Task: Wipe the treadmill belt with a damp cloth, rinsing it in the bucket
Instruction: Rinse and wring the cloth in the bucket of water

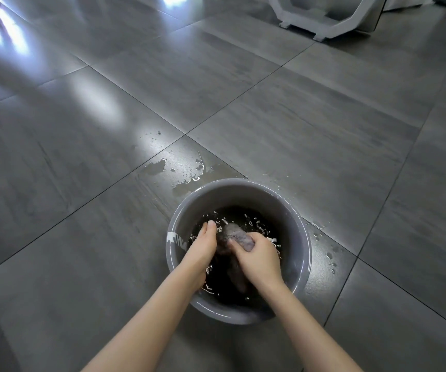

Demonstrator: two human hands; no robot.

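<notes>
Rinse stage: cloth (pixel 236 236) half submerged in bucket (pixel 293 218) on floor (pixel 95 237), clenched by right grip (pixel 259 257). Left grip (pixel 203 247) against it, fingers under water (pixel 224 287), hold cannot be told. Wringing judged next; wiping progress unknowable, treadmill belt unseen.

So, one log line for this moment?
phase: rinse | cloth: in bucket | right hand: grips cloth | left hand: against cloth, fingers hidden | floor: splashes beside bucket

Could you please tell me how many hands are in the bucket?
2. The left hand is in the bucket on the left; the right hand grips the cloth there.
</notes>
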